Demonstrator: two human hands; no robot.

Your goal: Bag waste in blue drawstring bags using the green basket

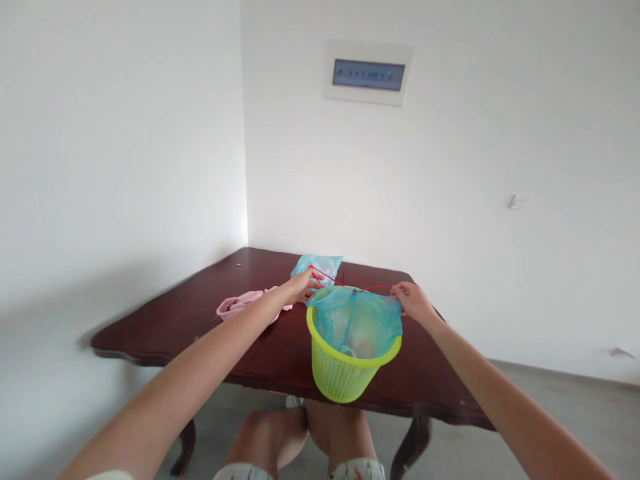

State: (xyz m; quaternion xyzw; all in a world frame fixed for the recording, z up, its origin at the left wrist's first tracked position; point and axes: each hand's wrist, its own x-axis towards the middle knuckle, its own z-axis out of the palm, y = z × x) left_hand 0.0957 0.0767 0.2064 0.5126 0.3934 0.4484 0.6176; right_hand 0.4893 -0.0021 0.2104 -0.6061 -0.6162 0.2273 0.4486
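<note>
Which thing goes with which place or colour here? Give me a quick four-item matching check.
1. Basket
2. Cloth
3. Cord
4. Nearer bag

A. Red, running between left hand and right hand
B. Translucent blue, lining the container
C. Yellow-green, standing near the table's front edge
D. Pink, lying beyond the left forearm

Pairs: 1-C, 2-D, 3-A, 4-B

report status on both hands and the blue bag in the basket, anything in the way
Left hand and right hand holding red string apart. Blue bag in yellow-green basket. Pink cloth off left, apparently not in the way.
</note>
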